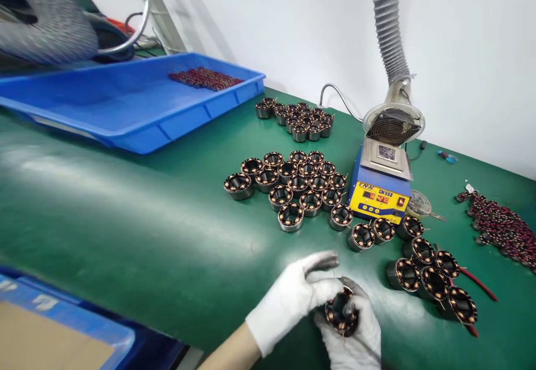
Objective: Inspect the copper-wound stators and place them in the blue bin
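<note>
Your right hand (355, 331) curls its fingers around a black ring (342, 311) near the table's front edge; your left hand's (293, 292) thumb touches its rim, fingers spread. Beyond it, more rings (298, 185) crowd the way to the yellow-and-blue heater (379, 191); a blue tray (138, 96) sits farther left.

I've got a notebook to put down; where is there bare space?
The widest bare stretch of green table lies between the blue tray, lower-left bin, left hand and middle ring cluster. A smaller gap separates the rightmost rings from the dark-red pile. Rings crowd the left and front of the yellow-fronted unit.
</note>
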{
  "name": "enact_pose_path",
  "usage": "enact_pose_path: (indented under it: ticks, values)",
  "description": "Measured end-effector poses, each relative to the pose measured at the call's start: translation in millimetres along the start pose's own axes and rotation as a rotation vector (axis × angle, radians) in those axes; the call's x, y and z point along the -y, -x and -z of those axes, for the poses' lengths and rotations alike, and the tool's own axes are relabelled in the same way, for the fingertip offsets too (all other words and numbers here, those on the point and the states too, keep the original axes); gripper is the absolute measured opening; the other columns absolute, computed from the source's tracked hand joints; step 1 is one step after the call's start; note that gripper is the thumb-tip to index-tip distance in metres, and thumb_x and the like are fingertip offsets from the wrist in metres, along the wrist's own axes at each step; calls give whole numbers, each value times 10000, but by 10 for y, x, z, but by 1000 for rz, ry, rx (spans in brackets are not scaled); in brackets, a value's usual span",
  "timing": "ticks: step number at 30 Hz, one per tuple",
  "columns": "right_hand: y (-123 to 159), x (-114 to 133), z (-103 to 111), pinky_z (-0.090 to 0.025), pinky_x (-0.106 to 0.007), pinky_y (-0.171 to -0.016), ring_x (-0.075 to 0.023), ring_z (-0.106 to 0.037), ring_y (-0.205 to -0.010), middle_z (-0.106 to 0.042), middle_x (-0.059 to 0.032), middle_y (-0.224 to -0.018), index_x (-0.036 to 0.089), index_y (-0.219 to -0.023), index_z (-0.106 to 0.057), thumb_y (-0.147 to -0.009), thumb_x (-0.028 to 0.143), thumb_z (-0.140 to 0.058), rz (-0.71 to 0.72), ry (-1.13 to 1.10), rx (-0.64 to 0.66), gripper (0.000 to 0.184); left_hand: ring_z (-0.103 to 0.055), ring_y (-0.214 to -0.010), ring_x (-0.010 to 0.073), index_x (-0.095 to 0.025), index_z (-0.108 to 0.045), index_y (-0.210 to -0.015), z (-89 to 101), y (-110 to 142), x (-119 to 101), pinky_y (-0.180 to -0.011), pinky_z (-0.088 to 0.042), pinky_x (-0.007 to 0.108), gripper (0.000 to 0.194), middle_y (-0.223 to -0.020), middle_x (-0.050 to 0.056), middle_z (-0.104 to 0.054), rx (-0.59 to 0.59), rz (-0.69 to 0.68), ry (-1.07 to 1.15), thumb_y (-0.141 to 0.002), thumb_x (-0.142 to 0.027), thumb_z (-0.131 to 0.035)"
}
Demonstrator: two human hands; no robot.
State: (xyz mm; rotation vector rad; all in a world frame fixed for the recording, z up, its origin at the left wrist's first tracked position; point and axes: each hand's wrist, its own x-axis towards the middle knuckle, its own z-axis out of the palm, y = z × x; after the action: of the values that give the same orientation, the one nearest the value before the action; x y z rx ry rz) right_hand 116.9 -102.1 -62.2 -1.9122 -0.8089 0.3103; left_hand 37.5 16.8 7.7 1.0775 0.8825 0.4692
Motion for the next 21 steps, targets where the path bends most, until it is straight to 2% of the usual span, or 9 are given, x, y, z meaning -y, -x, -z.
enact_pose_path:
  ticks: [2,5,11,15,17,19,20,21]
  values:
    - [-11,23,7,-423,-465,-844,-318,-572,-957,-646,-37,-1039,290,-759,-592,-491,328,-812,-25,-35,-6,349,-611,-865,242,-114,-639,-877,-65,-18,37,-788,-491,294,381,-875,78,-665,-38,48,-45,-542,-293,-666]
    - [-28,45,16,-431,-471,-842,-326,-570,-959,-648,-14,-1026,325,-753,-613,-498,331,-805,-27,-81,5,319,-608,-739,220,-124,-625,-717,-178,-56,100,-688,-488,279,261,-716,52,-644,-114,74,8,-524,-299,-636]
    - [-54,98,19,-433,-427,-834,-302,-579,-936,-666,-49,-973,282,-712,-627,-519,325,-806,-1,-130,14,267,-545,-556,157,-150,-555,-573,-226,-49,143,-533,-425,239,124,-556,-2,-584,-106,66,23,-487,-238,-566]
    - [-53,99,33,-417,-435,-856,-301,-585,-922,-666,-53,-1009,272,-692,-614,-519,316,-809,-20,-146,18,264,-579,-620,178,-142,-560,-653,-159,-17,159,-571,-447,252,187,-625,22,-608,-94,23,-17,-543,-283,-617]
    - [-48,94,46,-412,-449,-865,-310,-582,-934,-659,-60,-1029,272,-719,-619,-509,324,-815,-55,-122,20,292,-609,-796,217,-139,-579,-818,-136,-13,152,-687,-484,275,333,-822,59,-649,-123,-22,-52,-518,-256,-664]
    - [-46,96,56,-402,-460,-883,-321,-566,-976,-654,-63,-1044,278,-794,-635,-505,340,-817,-87,-92,41,347,-591,-934,235,-150,-555,-1001,-145,-24,146,-775,-487,292,534,-1004,77,-633,-91,-26,-88,-494,-227,-703]
    - [-46,100,58,-399,-465,-887,-327,-558,-992,-653,-63,-1046,281,-803,-638,-510,348,-813,-95,-85,53,349,-591,-937,237,-151,-562,-1019,-161,-36,147,-784,-485,297,535,-1010,76,-634,-52,-18,-110,-509,-232,-703]
    - [-46,105,56,-402,-470,-880,-332,-557,-991,-655,-63,-1042,281,-791,-639,-515,353,-809,-98,-85,56,332,-603,-895,239,-143,-593,-973,-183,-52,152,-768,-486,299,457,-956,73,-651,-9,-5,-125,-538,-249,-685]
